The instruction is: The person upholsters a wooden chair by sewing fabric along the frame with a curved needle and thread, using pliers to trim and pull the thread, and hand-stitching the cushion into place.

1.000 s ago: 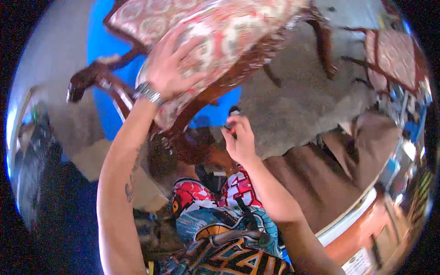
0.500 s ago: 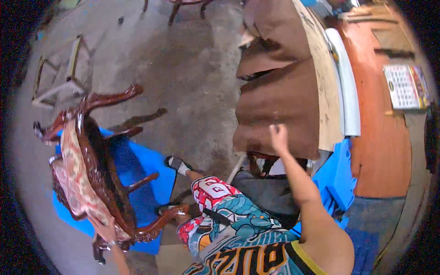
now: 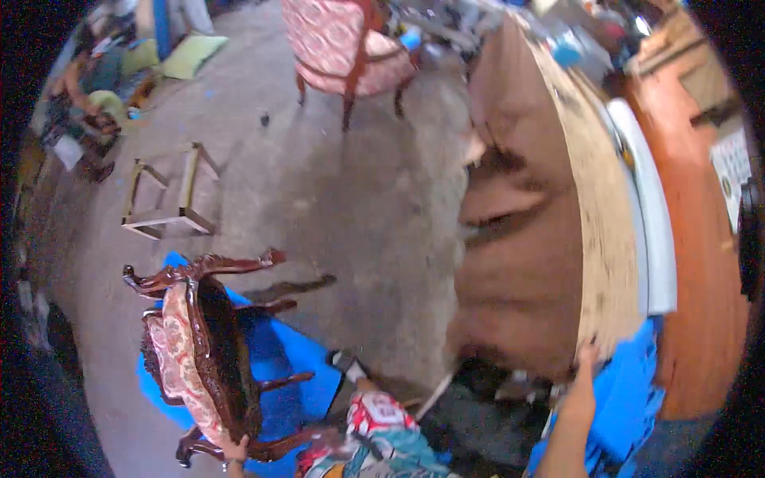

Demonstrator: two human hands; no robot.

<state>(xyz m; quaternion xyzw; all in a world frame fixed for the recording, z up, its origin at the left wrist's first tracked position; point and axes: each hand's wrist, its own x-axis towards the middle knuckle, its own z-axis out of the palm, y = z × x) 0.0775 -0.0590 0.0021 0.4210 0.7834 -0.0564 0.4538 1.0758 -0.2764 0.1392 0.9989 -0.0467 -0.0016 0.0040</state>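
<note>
Chair with red-and-cream upholstery point(image 3: 190, 368) and glossy dark carved wood lies tipped on its side on a blue sheet point(image 3: 299, 362), legs pointing right. The left hand point(image 3: 234, 449) touches the seat's near edge; whether its fingers clasp the wood or merely rest there cannot be told. The right hand point(image 3: 588, 354), blurred, is at the near end of the counter point(image 3: 610, 263), and its grasp cannot be told. Dark things point(image 3: 494, 402) crowd the shadow below; whether any is a container is unclear. Brown material point(image 3: 522, 291) drapes over the counter beside a pale roll point(image 3: 655, 223), with blue material point(image 3: 633, 390) at the near end. On the grey floor point(image 3: 374, 207) stands a bare wooden frame point(image 3: 185, 213); farther off, a second chair point(image 3: 331, 40) is cut off at the top. A co-worker point(image 3: 76, 95) and green cushions point(image 3: 194, 57) at upper left are indistinct.
</note>
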